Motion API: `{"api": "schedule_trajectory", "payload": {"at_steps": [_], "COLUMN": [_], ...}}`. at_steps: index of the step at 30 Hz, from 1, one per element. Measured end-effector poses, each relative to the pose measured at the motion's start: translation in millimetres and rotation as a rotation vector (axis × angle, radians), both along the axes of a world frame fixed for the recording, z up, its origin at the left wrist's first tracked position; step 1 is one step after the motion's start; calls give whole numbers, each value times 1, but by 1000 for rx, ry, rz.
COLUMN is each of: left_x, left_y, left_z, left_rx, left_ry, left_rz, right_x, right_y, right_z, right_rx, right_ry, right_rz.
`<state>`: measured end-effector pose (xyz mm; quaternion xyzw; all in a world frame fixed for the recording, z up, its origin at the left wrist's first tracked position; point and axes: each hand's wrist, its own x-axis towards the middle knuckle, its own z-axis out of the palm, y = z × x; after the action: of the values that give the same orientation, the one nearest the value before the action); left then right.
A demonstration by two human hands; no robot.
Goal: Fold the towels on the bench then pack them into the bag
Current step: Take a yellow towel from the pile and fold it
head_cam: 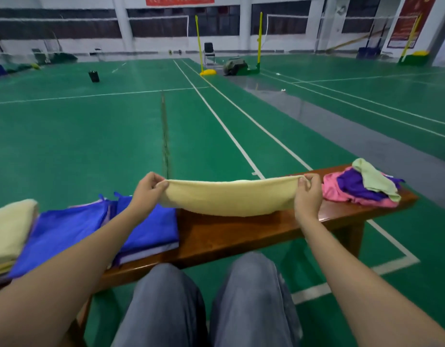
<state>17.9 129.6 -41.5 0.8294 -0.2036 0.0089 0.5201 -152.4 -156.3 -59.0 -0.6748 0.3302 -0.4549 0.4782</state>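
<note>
green court floor (91, 136), distant chair (209, 52)

Head view looks forward-down, near the bench (229, 234).

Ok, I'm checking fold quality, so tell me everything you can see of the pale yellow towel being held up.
The pale yellow towel looks like soft terry cloth, unpatterned. It is stretched sideways into a long band, sagging slightly in the middle. The left hand pinches one end, the right hand the other. It hangs over the wooden bench; whether its lower edge touches is unclear.
</note>
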Motion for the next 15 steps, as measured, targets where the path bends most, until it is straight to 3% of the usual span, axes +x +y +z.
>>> {"api": "schedule_trajectory", "payload": {"at_steps": [6,15], "left_x": [-13,-14], "left_y": [18,12], "left_z": [-32,-48], "left_rx": [65,178], "left_ry": [100,102], "left_rz": [-67,-79], "right_x": [-25,-23], "right_y": [12,10], "right_z": [-45,-66], "right_rx": [-42,-65], "right_ry": [252,339], "right_rz": [-27,-76]}}
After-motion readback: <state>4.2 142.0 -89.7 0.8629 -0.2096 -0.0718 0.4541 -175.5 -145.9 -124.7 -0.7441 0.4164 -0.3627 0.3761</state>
